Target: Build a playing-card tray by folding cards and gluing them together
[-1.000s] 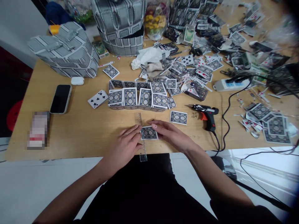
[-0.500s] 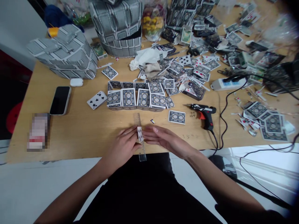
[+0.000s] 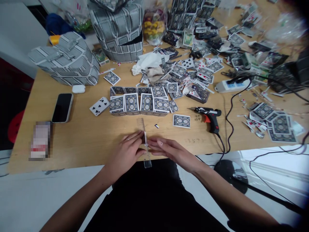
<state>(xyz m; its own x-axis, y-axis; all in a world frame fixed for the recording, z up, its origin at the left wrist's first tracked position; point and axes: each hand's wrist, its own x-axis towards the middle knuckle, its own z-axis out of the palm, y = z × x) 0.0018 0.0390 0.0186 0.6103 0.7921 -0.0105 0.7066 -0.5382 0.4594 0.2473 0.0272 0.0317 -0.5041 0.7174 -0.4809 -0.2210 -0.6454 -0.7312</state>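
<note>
My left hand (image 3: 127,150) lies flat on a clear ruler (image 3: 145,141) near the table's front edge, fingers stretched out. My right hand (image 3: 169,149) presses sideways against a playing card (image 3: 145,138) that stands folded up on edge along the ruler, fingers straight and together. A row of card-covered boxes (image 3: 140,103) sits just beyond the hands. A single face-down card (image 3: 181,120) lies to the right.
A black and orange glue gun (image 3: 209,116) with its cord lies at the right. A phone (image 3: 62,107), an earbud case (image 3: 78,88) and a clubs card (image 3: 99,106) sit at the left. Large card-clad models (image 3: 65,61) stand at the back; loose cards and a power strip (image 3: 230,85) litter the right.
The card lay flat under both hands a second ago. It has been folded upward along the ruler's edge and now stands nearly vertical between the hands.
</note>
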